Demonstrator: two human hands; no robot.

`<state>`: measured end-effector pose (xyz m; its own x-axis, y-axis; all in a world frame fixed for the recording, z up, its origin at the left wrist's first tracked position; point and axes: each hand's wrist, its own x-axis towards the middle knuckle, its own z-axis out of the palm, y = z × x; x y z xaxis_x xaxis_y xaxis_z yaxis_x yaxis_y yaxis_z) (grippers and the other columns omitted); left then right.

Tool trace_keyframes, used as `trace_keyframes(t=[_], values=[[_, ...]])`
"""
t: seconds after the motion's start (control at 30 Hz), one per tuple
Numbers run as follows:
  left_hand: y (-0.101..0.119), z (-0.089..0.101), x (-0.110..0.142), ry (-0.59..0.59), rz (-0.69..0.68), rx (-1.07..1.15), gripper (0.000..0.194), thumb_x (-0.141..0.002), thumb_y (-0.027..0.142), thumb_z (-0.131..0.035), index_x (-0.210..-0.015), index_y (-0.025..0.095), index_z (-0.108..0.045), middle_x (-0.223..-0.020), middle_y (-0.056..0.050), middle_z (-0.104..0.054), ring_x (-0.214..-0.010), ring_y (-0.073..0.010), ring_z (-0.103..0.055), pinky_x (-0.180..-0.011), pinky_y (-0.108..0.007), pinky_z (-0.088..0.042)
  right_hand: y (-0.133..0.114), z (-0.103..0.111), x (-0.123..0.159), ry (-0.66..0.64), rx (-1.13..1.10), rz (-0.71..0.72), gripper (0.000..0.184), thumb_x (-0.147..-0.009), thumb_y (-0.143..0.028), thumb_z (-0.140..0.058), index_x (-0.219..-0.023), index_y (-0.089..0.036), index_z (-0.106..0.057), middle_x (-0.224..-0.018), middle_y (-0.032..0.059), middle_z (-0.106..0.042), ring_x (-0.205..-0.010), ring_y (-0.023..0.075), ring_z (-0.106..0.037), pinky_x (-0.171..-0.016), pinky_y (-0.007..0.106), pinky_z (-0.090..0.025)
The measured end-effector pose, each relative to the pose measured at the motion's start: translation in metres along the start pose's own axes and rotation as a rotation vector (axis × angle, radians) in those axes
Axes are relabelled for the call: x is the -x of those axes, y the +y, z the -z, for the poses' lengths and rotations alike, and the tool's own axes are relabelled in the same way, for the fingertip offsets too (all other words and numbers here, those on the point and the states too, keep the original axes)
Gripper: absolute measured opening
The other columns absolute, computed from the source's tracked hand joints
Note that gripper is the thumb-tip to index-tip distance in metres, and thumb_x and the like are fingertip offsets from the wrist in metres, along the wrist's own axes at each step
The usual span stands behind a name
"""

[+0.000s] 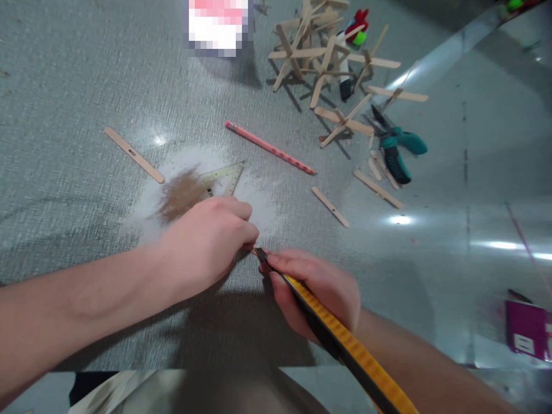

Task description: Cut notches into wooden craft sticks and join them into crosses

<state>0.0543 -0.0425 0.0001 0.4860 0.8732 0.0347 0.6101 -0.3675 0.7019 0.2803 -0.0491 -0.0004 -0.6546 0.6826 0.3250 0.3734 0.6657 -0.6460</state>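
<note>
My left hand [211, 236] is closed, fingers curled down near the table, pinching a thin wooden stick [253, 250] whose end just shows beyond the fingertips. My right hand [317, 287] is wrapped round a yellow-and-black utility knife [332, 325]. Its dark tip meets the stick's end beside my left fingers, while the long body slants back toward me. Beyond my left knuckles lies a clear set square [236, 175], partly covered by the hand. A brown patch of dust [179, 195] spreads over a whitish area to its left.
A pink pencil [271, 148] lies ahead. Craft sticks [133, 155] lie loose at left and right. Joined stick crosses [345, 122] crowd the back right beside teal pliers [397, 144]. A red-and-green item [357, 27] is behind; a purple packet [526, 328] sits far right.
</note>
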Motion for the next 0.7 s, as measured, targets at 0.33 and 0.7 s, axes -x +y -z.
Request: trace_keyframes(t=[0.33,0.7], values=[[0.0015,0.0003,-0.0009,-0.017,0.019,-0.035,0.026,-0.087,0.004,-0.061,-0.077,0.02,-0.079,-0.07,0.0,-0.059,-0.07,-0.0142,-0.058,-0.062,-0.027,-0.044,-0.0015,-0.0001,-0.0028,-0.014,0.027,0.023,0.039,-0.088,-0.006,-0.061,-0.121,-0.027,-0.063,-0.09,0.0049,-0.08,-0.078,0.0234,-0.08,-0.067,0.033,-0.069],[0.0021,-0.0013,-0.0033,-0.059,0.058,-0.015,0.027,-0.077,-0.002,-0.058,-0.074,0.018,-0.075,-0.071,-0.001,-0.057,-0.071,-0.0178,-0.058,-0.062,-0.03,-0.042,-0.0055,-0.0007,-0.0047,-0.028,0.025,0.025,0.025,-0.088,-0.005,-0.061,-0.106,-0.022,-0.061,-0.082,0.0051,-0.076,-0.071,0.0196,-0.077,-0.063,0.029,-0.065]])
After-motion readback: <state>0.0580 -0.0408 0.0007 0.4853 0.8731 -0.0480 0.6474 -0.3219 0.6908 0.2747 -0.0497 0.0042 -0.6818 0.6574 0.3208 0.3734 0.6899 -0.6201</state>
